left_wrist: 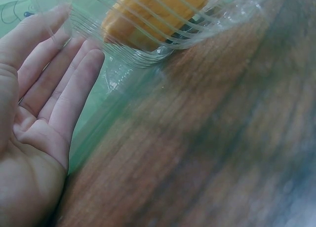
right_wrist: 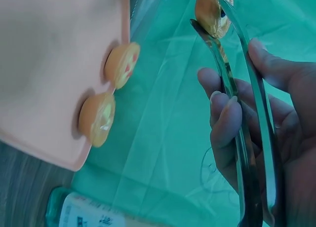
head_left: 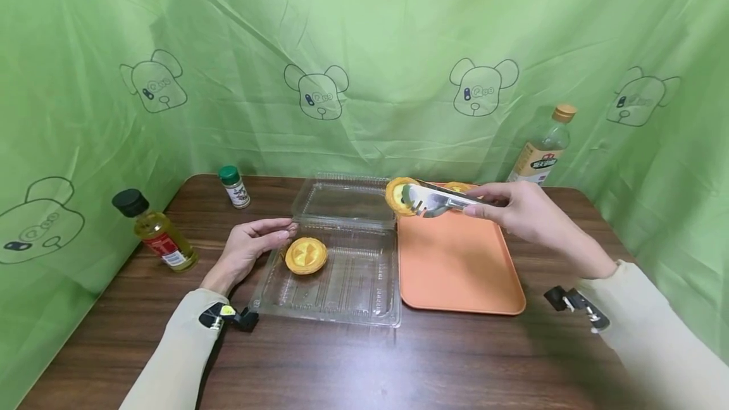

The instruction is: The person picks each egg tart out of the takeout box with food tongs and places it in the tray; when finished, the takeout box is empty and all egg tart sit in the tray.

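My right hand (head_left: 515, 207) grips metal tongs (head_left: 450, 198), their tips closed on an egg tart (head_left: 398, 193) raised over the back left of the orange tray (head_left: 461, 277). The right wrist view shows that tart (right_wrist: 212, 12) between the tong tips, with two more tarts on the tray, a red-dotted tart (right_wrist: 122, 65) and a pale-topped tart (right_wrist: 98, 119). A clear plastic container (head_left: 353, 283) stands with its lid folded back; one egg tart (head_left: 306, 255) sits at its left side. My left hand (head_left: 247, 248) pinches the container's left edge near the hinge, fingers nearly straight.
A seasoning shaker (head_left: 236, 190) with a green cap and an oil bottle (head_left: 162, 239) with a black cap stand at the left. Behind my right hand is a glass bottle (head_left: 541, 150). A green curtain (head_left: 398, 18) hangs behind the wooden table (head_left: 342, 372).
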The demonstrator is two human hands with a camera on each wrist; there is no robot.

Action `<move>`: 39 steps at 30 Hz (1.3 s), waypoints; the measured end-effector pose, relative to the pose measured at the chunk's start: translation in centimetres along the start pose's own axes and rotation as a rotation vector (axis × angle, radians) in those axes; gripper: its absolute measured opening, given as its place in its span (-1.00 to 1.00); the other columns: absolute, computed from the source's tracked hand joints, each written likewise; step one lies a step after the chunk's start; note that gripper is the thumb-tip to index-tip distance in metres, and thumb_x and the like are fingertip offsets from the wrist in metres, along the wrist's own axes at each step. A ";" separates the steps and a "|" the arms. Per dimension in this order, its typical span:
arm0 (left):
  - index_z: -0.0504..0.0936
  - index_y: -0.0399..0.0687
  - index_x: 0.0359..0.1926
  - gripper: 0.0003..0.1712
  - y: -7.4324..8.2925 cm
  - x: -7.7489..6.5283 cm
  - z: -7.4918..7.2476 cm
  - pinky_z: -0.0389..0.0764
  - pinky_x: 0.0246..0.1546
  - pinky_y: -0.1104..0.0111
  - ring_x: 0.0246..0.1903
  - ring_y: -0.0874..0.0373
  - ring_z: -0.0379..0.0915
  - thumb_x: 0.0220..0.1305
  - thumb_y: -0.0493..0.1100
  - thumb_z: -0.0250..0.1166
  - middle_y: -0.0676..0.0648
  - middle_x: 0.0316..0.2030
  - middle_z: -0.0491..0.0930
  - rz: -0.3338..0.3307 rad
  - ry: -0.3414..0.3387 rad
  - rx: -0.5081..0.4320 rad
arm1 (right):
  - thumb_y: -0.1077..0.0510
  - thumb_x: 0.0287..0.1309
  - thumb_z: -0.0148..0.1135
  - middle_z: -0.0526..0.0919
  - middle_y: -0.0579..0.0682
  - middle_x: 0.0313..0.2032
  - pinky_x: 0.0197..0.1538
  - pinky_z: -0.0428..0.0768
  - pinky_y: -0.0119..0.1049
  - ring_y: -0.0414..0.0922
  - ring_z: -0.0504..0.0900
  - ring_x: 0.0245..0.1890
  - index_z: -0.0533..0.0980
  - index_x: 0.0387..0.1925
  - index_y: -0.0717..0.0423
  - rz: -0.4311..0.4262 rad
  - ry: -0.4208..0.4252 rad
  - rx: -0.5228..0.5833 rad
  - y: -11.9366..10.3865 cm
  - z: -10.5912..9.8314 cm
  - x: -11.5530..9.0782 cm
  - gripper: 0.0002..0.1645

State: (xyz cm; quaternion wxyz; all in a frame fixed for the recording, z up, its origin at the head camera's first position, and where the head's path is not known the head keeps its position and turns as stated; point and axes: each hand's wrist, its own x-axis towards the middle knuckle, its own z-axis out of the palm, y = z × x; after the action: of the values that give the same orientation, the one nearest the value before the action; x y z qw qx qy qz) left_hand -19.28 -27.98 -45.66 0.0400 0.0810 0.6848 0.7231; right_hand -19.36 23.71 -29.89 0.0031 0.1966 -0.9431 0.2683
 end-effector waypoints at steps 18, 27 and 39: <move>0.67 -0.34 0.26 -0.56 -0.1 -0.1 -0.2 0.74 0.04 0.27 0.08 0.09 0.72 0.42 -0.28 0.45 -0.13 0.08 0.77 0.001 -0.003 0.005 | -0.17 0.40 0.42 0.61 -0.09 -0.53 -0.59 0.50 -0.28 -0.12 0.56 -0.62 0.70 0.19 0.17 0.101 -0.039 0.048 4.8 1.3 0.4 -0.43; 0.67 -0.33 0.26 -0.55 -0.1 -0.2 -0.1 0.74 0.04 0.26 0.08 0.09 0.72 0.41 -0.27 0.46 -0.12 0.08 0.77 -0.008 0.005 -0.001 | -0.05 0.40 0.44 0.70 -0.06 -0.43 -0.58 0.52 -0.29 -0.15 0.54 -0.62 0.71 0.15 0.20 0.077 -0.061 0.048 6.4 2.9 0.2 -0.52; 0.68 -0.32 0.25 -0.56 -0.1 -0.1 -0.1 0.74 0.04 0.27 0.08 0.08 0.72 0.42 -0.26 0.46 -0.13 0.08 0.77 -0.006 -0.006 -0.002 | -0.03 0.39 0.45 0.72 -0.05 -0.46 -0.59 0.52 -0.28 -0.16 0.54 -0.61 0.75 0.08 0.17 0.082 -0.085 0.031 6.5 4.1 0.5 -0.59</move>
State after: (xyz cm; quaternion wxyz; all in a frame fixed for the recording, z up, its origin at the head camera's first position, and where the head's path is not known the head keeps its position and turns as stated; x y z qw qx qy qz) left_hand -19.18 -28.05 -45.73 0.0443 0.0814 0.6842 0.7234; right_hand -21.80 26.55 -36.62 -0.0508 0.1691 -0.9454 0.2740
